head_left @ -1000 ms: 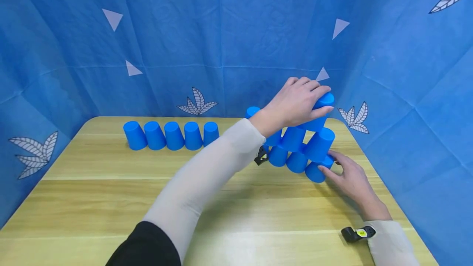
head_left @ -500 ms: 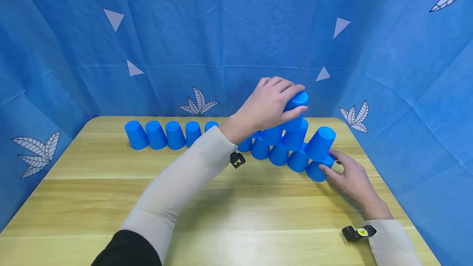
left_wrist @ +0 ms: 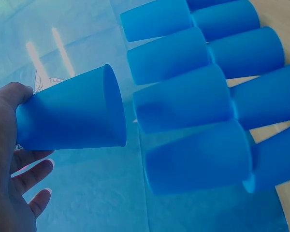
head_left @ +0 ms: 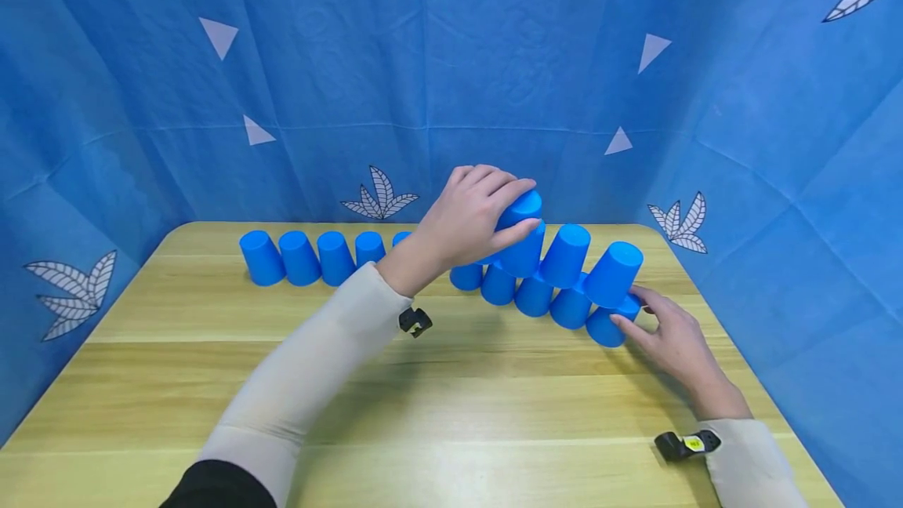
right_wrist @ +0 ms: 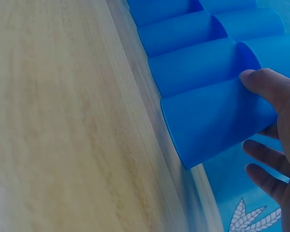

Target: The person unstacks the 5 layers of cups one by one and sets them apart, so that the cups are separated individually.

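1. Far left: a row of blue cups stands mouth-down on the table, the last partly hidden behind the left sleeve. A low elbow sweep could scatter them. Their insides are out of sight.

2. Center: the left hand grasps a raised cup between thumb and fingers near its closed end, above the stack and apart from it. Lowered off-center or let go early, it could knock the upper tier loose. Its contents, if any, cannot be seen.

3. Center right: the upper tier bridges the bottom row, all inverted, interiors hidden. A bump would likely topple several.

4. Right: the right hand grips the near end cup, thumb against its side; a tug could drop the cup resting above.
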A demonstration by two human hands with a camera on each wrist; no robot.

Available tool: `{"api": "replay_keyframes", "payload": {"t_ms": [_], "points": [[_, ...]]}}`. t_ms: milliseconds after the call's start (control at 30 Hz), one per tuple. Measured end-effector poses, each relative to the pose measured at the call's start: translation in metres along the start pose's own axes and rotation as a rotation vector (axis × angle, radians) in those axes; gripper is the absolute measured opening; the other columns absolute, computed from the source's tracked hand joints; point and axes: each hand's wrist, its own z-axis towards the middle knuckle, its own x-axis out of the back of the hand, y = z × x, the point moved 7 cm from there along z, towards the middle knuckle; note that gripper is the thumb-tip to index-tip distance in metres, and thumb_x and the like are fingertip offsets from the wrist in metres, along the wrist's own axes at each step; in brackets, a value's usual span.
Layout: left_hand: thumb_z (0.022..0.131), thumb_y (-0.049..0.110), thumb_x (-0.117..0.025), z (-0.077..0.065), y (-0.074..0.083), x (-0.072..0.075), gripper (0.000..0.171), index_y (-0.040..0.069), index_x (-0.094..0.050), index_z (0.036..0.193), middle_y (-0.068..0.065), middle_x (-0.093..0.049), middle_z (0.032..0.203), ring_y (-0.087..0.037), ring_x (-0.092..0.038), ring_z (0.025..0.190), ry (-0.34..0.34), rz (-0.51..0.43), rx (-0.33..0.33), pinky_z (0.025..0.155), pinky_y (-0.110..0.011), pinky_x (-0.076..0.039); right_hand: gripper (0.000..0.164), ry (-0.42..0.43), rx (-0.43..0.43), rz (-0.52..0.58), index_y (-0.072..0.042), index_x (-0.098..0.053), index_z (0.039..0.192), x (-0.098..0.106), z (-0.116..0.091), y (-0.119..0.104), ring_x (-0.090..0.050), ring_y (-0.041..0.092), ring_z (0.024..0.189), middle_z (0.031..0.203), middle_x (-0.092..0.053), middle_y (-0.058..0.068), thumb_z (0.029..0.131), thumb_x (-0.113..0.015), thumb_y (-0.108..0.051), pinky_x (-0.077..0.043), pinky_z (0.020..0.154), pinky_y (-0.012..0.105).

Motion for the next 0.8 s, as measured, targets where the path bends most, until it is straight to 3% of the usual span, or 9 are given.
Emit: {"api": "replay_keyframes", "payload": {"t_ms": [600, 800], "points": [[0.092, 0.042, -0.065, -0.065, -0.035, 0.006, 0.048, 0.010, -0.064, 0.128, -0.008, -0.066, 0.116, -0.027, -0.056, 0.112, 0.029, 0.018, 0.109, 0.095, -0.049, -0.041, 0.061, -0.018, -0.024, 0.003, 0.004, -0.050, 0.134, 0.000, 0.000, 0.000, -0.057, 0.049, 0.105, 0.122, -0.059, 0.029, 0.093, -0.068, -0.036, -0.046, 0.082, 0.063], [0.092, 0.042, -0.064, -0.086, -0.047, 0.001, 0.049, 0.011, -0.063, 0.130, -0.009, -0.065, 0.120, -0.028, -0.054, 0.116, -0.018, -0.002, 0.197, 0.100, -0.052, -0.038, 0.061, -0.017, -0.021, 0.010, 0.004, -0.050, 0.135, -0.001, 0.000, 0.001, -0.057, 0.048, 0.105, 0.121, -0.059, 0.029, 0.092, -0.068, -0.036, -0.046, 0.082, 0.063]]}}
